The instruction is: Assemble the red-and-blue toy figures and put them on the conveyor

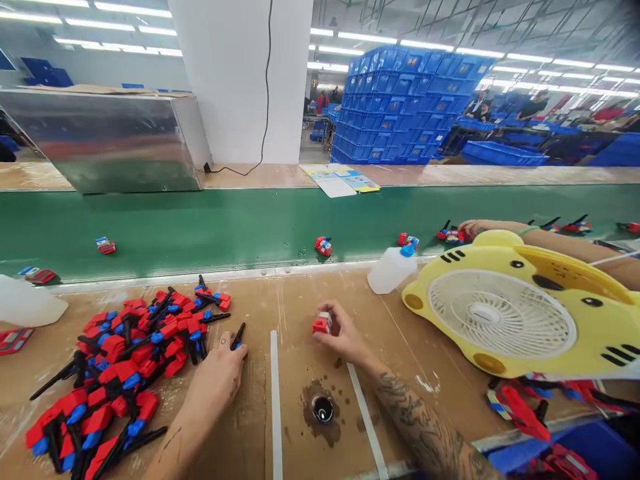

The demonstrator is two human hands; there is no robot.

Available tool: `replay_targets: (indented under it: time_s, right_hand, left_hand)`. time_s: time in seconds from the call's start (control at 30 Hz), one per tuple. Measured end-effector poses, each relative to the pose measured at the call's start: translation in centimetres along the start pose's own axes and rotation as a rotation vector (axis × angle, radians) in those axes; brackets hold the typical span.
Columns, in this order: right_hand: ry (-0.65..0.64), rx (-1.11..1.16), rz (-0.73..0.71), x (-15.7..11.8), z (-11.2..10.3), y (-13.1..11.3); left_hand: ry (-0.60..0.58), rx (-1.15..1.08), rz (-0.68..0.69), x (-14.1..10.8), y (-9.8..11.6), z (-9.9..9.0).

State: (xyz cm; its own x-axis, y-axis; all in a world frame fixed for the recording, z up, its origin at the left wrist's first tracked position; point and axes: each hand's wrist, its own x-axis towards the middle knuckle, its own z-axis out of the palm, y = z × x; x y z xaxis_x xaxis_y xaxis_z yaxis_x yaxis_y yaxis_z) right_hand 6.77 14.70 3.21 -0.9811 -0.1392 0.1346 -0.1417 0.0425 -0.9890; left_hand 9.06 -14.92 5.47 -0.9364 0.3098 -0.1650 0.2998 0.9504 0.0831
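My right hand [345, 337] pinches a small red and white toy piece [321, 323] between thumb and fingers, above the brown work surface. Closed around a toy part with a black rod [239, 335] is my left hand [223, 367]; a bit of blue shows at its fingers, and the rest of that part is hidden. Just left of this hand lies a heap of red, blue and black toy parts [130, 367], with several black rods sticking out. Between my forearms, a small round dark cup [323, 409] sits in a wet stain on the surface.
A green conveyor belt [240, 227] carries small toy pieces [324, 246]. A white squeeze bottle [393, 270] and a yellow fan [480, 313] stand on the right. Behind the fan, a co-worker's hand [470, 229] touches belt parts. A white jug [30, 301] is far left.
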Motion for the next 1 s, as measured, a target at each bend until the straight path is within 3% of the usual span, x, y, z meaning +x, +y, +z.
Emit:
replay_targets:
  time_s: [0.07,0.23,0.33,0.43,0.53,0.63,0.7,0.8,0.9,1.0]
  right_hand:
    - [0.072,0.087,0.087,0.3,-0.4,1.1]
    - [0.389,0.539,0.210,1.1,-1.2,2.0]
    - [0.376,0.672,0.216,1.3,-2.2,2.0]
    - [0.350,0.747,0.221,1.4,-2.9,2.1]
    - [0.289,0.799,0.236,1.5,-3.0,2.3]
    - [0.211,0.816,0.233,1.7,-3.1,2.2]
    - [0.159,0.854,0.233,1.7,-3.4,2.1]
    - [0.072,0.965,0.257,1.6,-3.9,2.1]
    - [0.032,1.011,0.263,1.6,-4.0,2.2]
    - [0.011,1.011,0.263,1.7,-3.7,2.1]
  left_hand:
    - [0.010,0.003,0.014,-0.3,-0.3,0.5]
    - [0.109,-0.093,0.055,-0.3,-0.9,1.0]
    - [0.192,-0.130,0.103,-0.5,-1.2,1.3]
    - [0.172,-0.037,0.145,-0.8,-1.6,1.3]
    - [0.117,0.097,0.141,-0.9,-2.0,0.3]
    - [0.106,-0.008,0.155,-0.9,-1.6,-1.5]
    - [0.128,-0.196,0.228,-1.2,-0.5,-2.6]
    - [0.168,-0.343,0.502,-2.1,2.8,-3.7]
    - [0.176,-0.273,0.773,-3.1,6.7,-3.4]
    - [0.116,-0.166,0.891,-3.6,9.2,-2.7]
